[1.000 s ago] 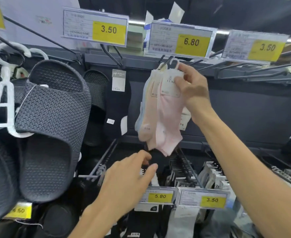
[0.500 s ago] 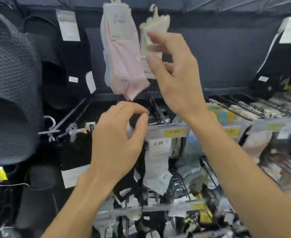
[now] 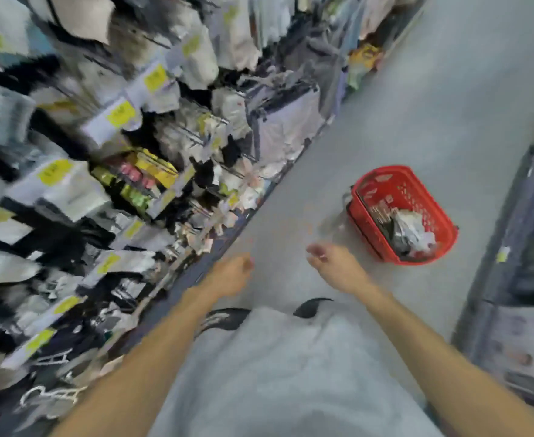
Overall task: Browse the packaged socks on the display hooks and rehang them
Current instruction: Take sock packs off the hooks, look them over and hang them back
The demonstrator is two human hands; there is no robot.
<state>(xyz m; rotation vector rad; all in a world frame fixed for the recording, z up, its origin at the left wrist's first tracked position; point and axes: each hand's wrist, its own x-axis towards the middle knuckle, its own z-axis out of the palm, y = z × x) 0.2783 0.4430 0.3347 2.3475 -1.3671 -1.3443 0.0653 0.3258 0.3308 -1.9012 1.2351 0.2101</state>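
Shop aisle, grey floor [image 3: 417, 105]. Packaged socks [image 3: 234, 110] hanging at left, blurred, untouched. Left hand [image 3: 231, 275], right hand [image 3: 338, 266] low, fingers loosely curled, gripping nothing. Red basket [image 3: 413, 190] parked on floor, probably to free both hands.

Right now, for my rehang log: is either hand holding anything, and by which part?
Nothing, as far as the blur shows: the left hand and the right hand are both empty, fingers loosely curled.
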